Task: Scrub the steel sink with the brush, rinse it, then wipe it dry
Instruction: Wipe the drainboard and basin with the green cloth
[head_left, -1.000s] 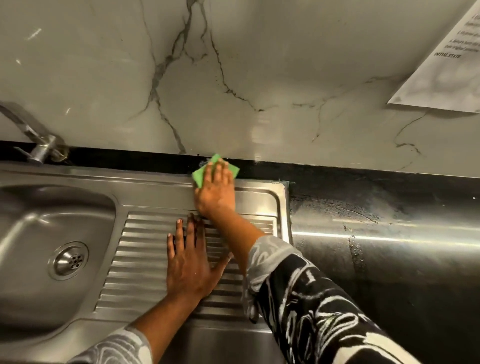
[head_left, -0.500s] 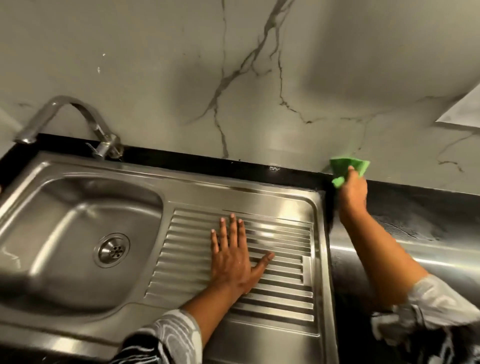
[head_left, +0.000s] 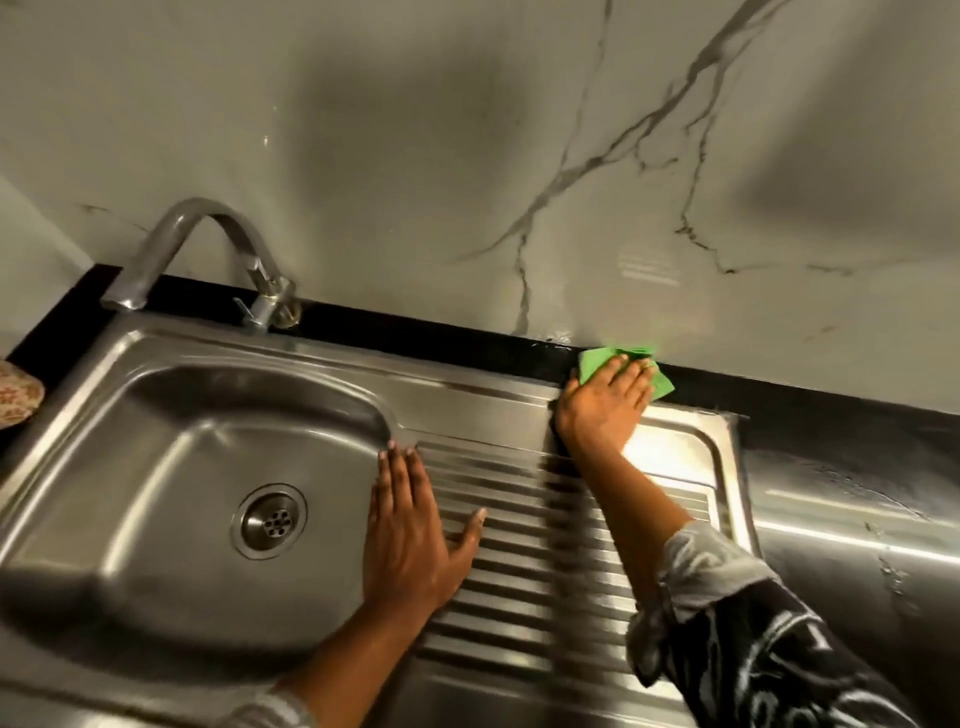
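- 1 steel sink (head_left: 322, 348): round basin, ribbed drainboard (head_left: 545, 582).
- 1 green cloth (head_left: 595, 364), 1 o'clock; R hand (head_left: 605, 405) presses it, fingers flat.
- L hand (head_left: 408, 540) flat on ribs, fingers together.

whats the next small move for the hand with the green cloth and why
Likely sweep the cloth along the sink back rim toward the tap: the right hand presses it there, while the left hand only rests flat on the ridges.

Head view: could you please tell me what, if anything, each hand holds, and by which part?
The right hand presses the green cloth under flat fingers, covering its middle, not gripping. The left hand holds nothing, resting on the drainboard.
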